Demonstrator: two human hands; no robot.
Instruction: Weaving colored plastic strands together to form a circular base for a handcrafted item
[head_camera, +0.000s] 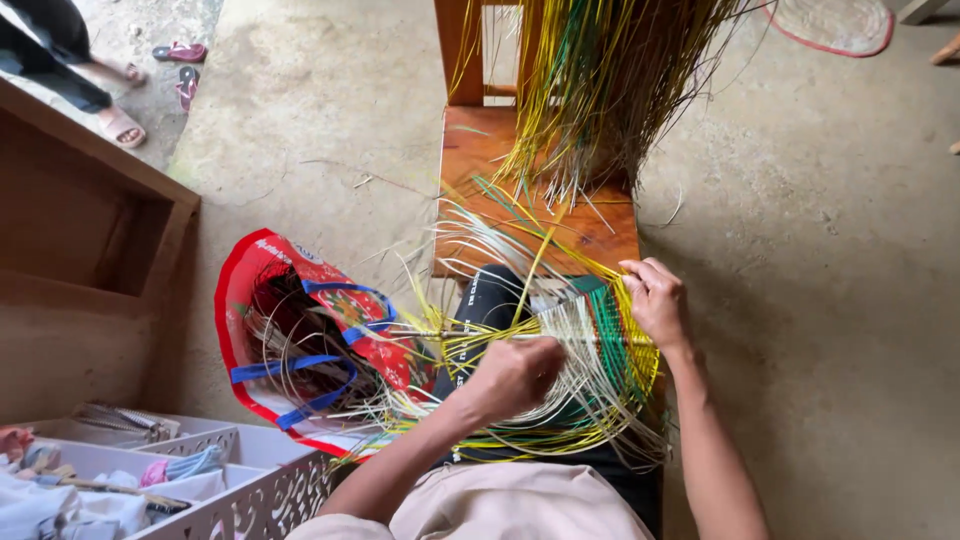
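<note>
Seen from the head camera, a half-woven mat (590, 345) of pale, green and yellow strips is held on the lap. The left hand (515, 375) is closed around strips; the right hand (655, 300) pinches its edge. The mat's underside is hidden.

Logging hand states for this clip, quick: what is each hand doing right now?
Left hand: closed, fingers gripping pale strips of the woven piece.
Right hand: closed, fingers pinching the woven piece's upper right edge.

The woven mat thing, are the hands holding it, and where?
Yes. The right hand pinches the woven piece at its far edge; the left hand grips loose strips near its middle.
</note>
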